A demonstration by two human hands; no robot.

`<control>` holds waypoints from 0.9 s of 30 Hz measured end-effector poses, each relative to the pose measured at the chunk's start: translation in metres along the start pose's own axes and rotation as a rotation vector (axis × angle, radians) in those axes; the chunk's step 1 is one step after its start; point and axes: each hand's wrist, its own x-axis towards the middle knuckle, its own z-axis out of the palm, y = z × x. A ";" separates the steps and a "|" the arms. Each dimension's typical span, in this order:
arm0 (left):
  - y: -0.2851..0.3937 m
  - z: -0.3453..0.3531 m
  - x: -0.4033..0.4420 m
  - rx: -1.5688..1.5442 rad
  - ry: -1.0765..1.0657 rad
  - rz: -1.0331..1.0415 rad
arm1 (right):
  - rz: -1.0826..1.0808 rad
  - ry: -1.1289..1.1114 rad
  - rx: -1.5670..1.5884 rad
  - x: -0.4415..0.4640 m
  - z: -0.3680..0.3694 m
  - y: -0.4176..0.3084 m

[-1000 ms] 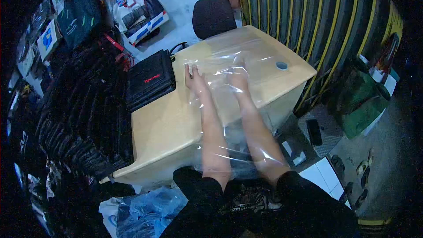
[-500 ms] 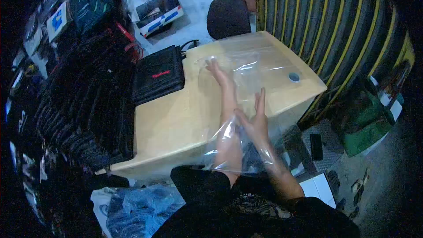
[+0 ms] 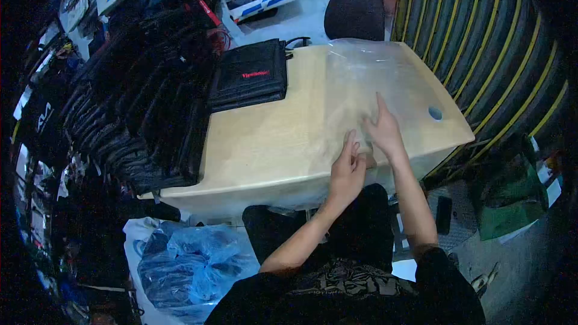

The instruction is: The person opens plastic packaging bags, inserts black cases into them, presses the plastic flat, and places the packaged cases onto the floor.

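A clear plastic bag point(image 3: 370, 72) lies spread over the right part of the pale wooden table, its near end at the table's front edge. My right hand point(image 3: 385, 131) rests on the bag with the index finger stretched forward and the thumb apart, so it is open. Close beside it, to the left and nearer my body, is my left hand point(image 3: 348, 174) at the bag's near end. Its fingers point up and look loosely apart; I see nothing gripped in them. A black padded case point(image 3: 250, 78) with red lettering lies farther left on the table.
A big stack of black cases point(image 3: 138, 102) covers the table's left side. Behind the table stands a dark chair point(image 3: 355, 15). Black-and-yellow ribbed material point(image 3: 481, 36) rises at the right. Below the table is a blue plastic bag point(image 3: 205, 259), and a green bag point(image 3: 509, 198) sits right.
My left hand has pulled back from far across the table, where clear plastic surrounded the arm. My right hand has moved forward onto the bag, which now lies flatter. The view has shifted.
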 end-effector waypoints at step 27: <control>-0.007 -0.193 -0.099 -0.218 0.594 -0.141 | 0.342 -0.435 0.553 0.202 0.258 -0.064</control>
